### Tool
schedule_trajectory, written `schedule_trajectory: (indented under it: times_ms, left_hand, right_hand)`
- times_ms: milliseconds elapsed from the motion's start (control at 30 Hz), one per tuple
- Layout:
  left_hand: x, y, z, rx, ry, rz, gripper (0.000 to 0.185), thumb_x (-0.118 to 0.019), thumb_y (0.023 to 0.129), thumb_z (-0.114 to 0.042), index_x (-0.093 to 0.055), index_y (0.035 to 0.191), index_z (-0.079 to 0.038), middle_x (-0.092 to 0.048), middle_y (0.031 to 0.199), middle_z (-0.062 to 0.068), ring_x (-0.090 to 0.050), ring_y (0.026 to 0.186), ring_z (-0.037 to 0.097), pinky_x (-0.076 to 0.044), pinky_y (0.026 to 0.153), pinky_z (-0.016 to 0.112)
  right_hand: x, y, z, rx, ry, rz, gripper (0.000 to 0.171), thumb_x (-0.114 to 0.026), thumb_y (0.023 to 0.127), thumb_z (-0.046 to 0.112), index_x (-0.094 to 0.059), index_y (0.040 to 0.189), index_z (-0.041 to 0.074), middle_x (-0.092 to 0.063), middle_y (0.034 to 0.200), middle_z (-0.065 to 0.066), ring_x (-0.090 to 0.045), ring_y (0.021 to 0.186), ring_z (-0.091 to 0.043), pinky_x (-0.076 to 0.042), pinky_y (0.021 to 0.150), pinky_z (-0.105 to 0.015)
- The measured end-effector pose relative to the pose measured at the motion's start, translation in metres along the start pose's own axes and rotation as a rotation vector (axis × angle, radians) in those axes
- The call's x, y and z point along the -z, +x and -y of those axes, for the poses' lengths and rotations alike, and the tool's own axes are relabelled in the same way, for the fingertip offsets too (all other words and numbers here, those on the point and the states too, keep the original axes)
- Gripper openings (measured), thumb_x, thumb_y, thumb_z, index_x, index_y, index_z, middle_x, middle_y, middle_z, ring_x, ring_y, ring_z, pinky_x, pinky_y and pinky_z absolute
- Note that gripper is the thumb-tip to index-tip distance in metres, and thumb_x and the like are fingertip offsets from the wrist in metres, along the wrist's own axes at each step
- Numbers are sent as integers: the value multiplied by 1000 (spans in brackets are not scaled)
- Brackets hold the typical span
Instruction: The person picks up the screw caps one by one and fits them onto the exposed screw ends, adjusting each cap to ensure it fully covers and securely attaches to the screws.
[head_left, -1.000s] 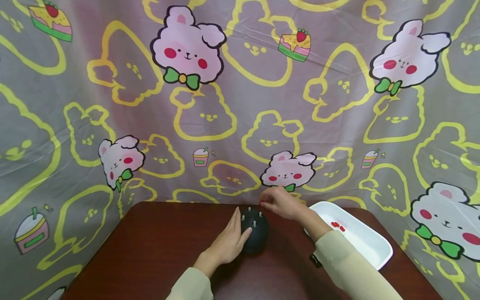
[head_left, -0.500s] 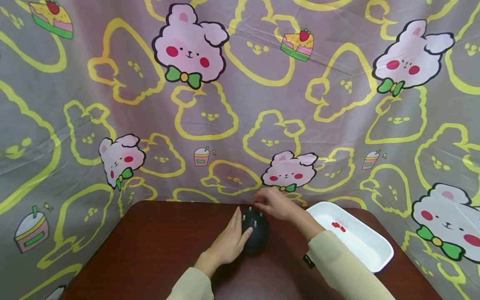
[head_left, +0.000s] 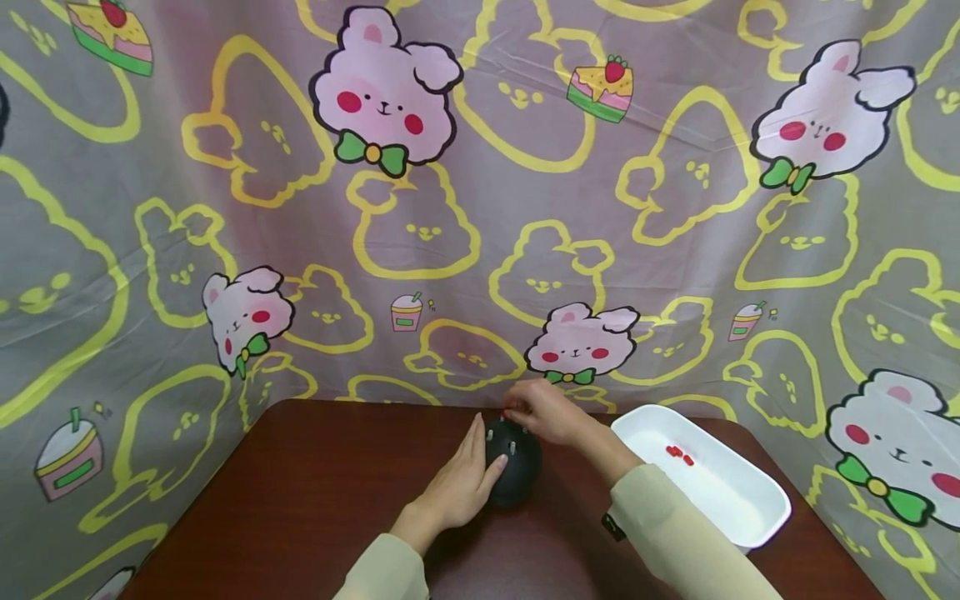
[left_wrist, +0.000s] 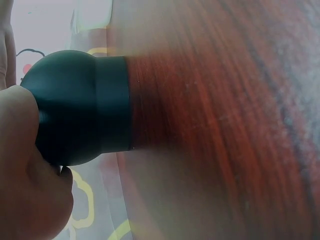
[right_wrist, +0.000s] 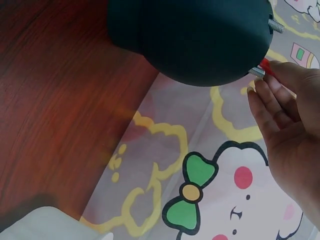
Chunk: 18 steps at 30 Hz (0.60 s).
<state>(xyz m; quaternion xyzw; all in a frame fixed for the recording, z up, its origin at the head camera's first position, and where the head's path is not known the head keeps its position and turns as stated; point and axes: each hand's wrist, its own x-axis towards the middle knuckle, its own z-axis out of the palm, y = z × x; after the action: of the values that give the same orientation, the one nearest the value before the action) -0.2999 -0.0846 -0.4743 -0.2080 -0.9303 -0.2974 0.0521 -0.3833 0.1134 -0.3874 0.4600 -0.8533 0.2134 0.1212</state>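
A black ball-shaped stand point(head_left: 516, 483) with a short round base rests on the brown table, several threaded metal bolts point(right_wrist: 276, 26) sticking out of its top. Along its left side lie the fingers of my left hand point(head_left: 456, 490), and the thumb crosses its front; the left wrist view shows that hand around the upper part of the black ball point(left_wrist: 65, 110). My right hand point(head_left: 546, 410) pinches a small red piece point(right_wrist: 265, 65) between thumb and fingertips, right at one bolt point(right_wrist: 256, 72) near the back of the top. The fingertips cover most of the red piece.
To the right stands a white tray point(head_left: 772, 517) with several small red pieces point(head_left: 679, 454) inside, partly behind the right forearm. A patterned cloth point(head_left: 427, 250) hangs at the table's back edge and both sides. The brown table point(head_left: 322, 492) extends left of the ball.
My right hand has moved left and slightly down with the red piece, from beside the ball to a bolt at its back. The left hand keeps its place on the ball.
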Motion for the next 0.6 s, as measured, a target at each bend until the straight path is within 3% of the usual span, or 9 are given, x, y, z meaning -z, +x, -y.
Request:
schedule_trajectory:
  times_ms: [267,600]
  left_hand:
    - [-1,0,0,7,-2,5,83,-28,109,-57,-2,163,1,-1,171,19,-10,157,29,-26,122,48]
    - [0,0,0,11,-3,2,83,-30,109,-56,-3,163,1,-2,171,19,-11,157,29,-26,121,49]
  right_hand:
    - [-6,0,3,51,-39,50,9,-72,95,6,-78,100,5,-71,94,-2,-65,86,-14,-56,76,-30]
    - [-8,0,3,40,-45,46,9,-71,96,7,-78,101,4,-72,97,-4,-66,88,-16,-57,78,-32]
